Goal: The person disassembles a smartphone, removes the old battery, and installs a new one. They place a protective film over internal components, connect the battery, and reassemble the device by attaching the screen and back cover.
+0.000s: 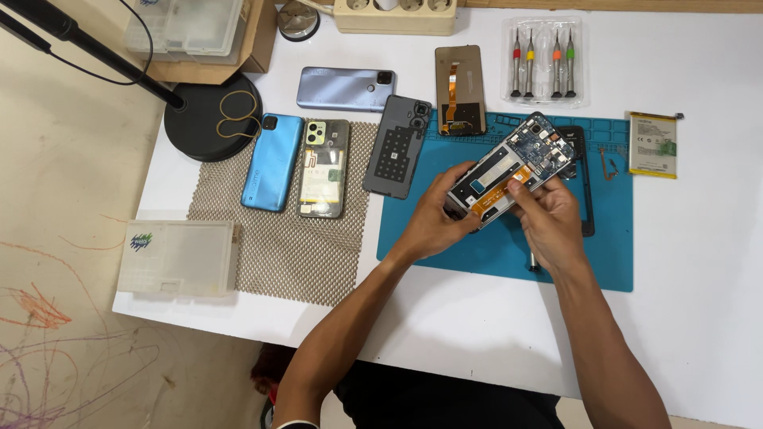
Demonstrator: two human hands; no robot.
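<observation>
I hold an opened phone frame (513,163) with a blue circuit board and an orange flex cable above the teal work mat (445,230). My left hand (435,216) grips its lower left end from beneath. My right hand (548,218) holds its right side, thumb pressed on the orange cable. A black phone frame (586,191) lies on the mat under my right hand.
A grey back cover (397,147), a display panel (460,89), a battery (653,144) and a screwdriver set (543,62) lie around the mat. Two blue phones (273,161) (346,87) and an opened phone (324,168) sit left, near a lamp base (213,117) and a plastic box (179,258).
</observation>
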